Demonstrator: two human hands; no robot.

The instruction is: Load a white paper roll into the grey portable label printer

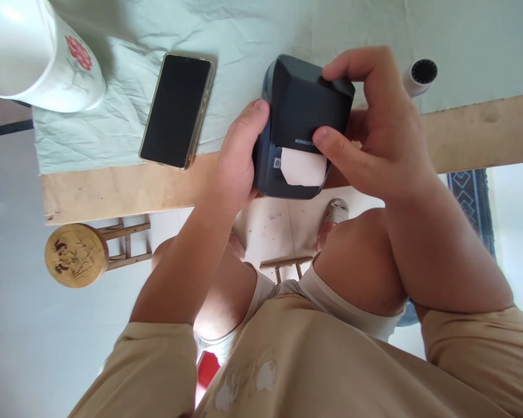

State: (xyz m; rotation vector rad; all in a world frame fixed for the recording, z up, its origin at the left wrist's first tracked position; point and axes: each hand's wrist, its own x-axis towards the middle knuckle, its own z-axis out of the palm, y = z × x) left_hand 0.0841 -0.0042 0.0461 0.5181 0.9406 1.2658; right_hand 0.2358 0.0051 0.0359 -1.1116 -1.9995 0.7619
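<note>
A wooden table (483,133) runs across the upper half of the frame, most of it covered by a pale green cloth (244,29). The person's beige shirt fills the lower part of the frame, with both bare knees showing beneath the table edge.

A white cup (35,58) with a red flower lies tilted in the upper left corner, resting on the cloth. A round wooden stool (75,255) stands on the floor at the left, below the table.

At the centre, over the table's near edge, sits a small dark label printer (303,116) with white paper showing in its front slot. The right hand (375,133) grips it from the right, fingers curled over its top and thumb pressed on its front. The left hand (237,162) clasps its left side, thumb against the casing.

A black phone (176,110) lies screen up on the cloth, just left of the printer. A small white roll (419,75) lies at the upper right, near the right hand.
</note>
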